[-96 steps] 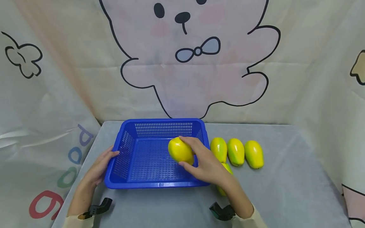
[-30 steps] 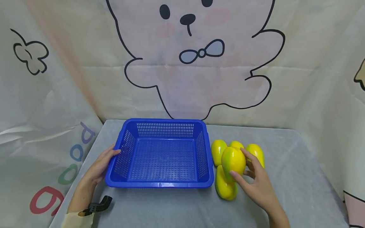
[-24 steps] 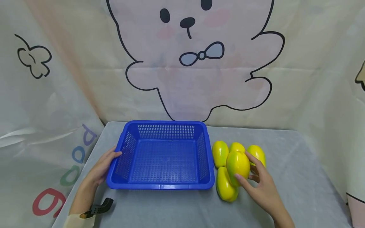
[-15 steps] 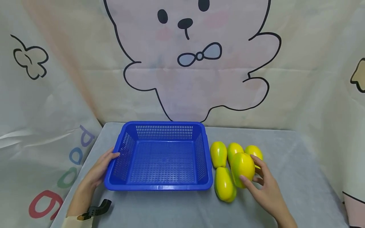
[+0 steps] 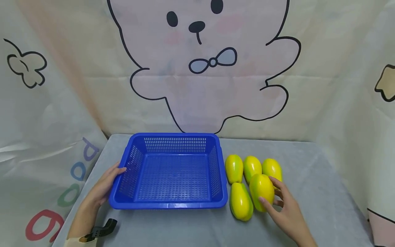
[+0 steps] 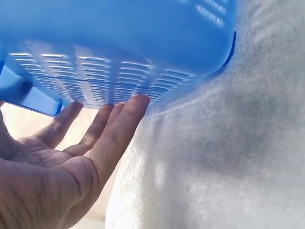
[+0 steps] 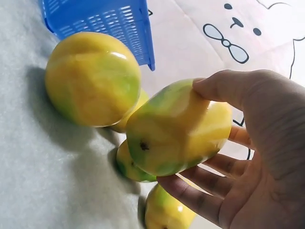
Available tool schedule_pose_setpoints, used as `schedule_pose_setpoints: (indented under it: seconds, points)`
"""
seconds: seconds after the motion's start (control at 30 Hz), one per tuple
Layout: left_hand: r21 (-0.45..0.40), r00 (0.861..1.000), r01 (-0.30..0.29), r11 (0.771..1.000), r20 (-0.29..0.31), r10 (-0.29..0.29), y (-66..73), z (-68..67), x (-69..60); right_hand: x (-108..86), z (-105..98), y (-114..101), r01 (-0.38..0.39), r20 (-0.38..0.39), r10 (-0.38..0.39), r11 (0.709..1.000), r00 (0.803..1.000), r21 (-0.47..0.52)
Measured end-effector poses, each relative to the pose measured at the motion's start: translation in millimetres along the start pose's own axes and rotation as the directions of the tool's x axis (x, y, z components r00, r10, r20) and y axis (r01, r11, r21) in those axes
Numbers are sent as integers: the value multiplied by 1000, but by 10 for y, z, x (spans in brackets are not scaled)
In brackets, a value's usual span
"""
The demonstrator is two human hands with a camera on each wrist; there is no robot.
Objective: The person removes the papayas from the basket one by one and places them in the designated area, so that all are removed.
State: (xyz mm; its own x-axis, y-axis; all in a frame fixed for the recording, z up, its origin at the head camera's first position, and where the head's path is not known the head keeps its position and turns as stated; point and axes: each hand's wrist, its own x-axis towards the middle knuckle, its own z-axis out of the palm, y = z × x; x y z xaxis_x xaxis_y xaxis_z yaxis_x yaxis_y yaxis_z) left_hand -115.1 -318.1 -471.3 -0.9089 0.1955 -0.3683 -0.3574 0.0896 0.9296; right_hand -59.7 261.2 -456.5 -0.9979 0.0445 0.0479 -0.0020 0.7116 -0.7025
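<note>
At the left end of a blue plastic basket (image 5: 168,206), my left hand (image 5: 103,187) holds the side, a digit over the rim. In the left wrist view its fingers (image 6: 114,133) lie against the slotted outer wall. My right hand (image 5: 285,209) grips a yellow-green papaya (image 5: 261,192) between thumb and fingers; in the right wrist view this papaya (image 7: 178,129) shows a dark spot on its end. Just left of it lies another papaya (image 5: 240,202). Behind them three more stand in a row: a left papaya (image 5: 234,168), a middle papaya (image 5: 252,168) and a right papaya (image 5: 272,168).
The basket's mesh floor (image 5: 174,178) shows nothing lying on it. A grey cloth (image 5: 308,192) covers the table. Behind stands a curtain (image 5: 213,99) with a cartoon bear. A black wrist mount (image 5: 102,230) sits on the left forearm.
My right hand has gone from above the basket to the papayas on the right. It now holds a papaya lowered beside the front one, in a second row. My left hand stays on the basket.
</note>
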Motion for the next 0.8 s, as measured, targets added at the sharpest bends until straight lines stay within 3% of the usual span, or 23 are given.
schedule_pose_setpoints:
  seconds: [0.3, 0.53, 0.8]
  points:
    - [-2, 1000, 3, 1000, 1, -3, -17, 8, 2, -18, 27, 74, -3, 26, 3, 1000, 1000, -8]
    - [-12, 1000, 13, 1000, 3, -13, -45, 30, -5, -17, 17, 117, -83, 111, 85, 996, 990, -20]
    - [-11, 1000, -12, 1000, -3, 12, -8, -5, 0, 18, 48, 145, -105, 142, 109, 994, 984, -34]
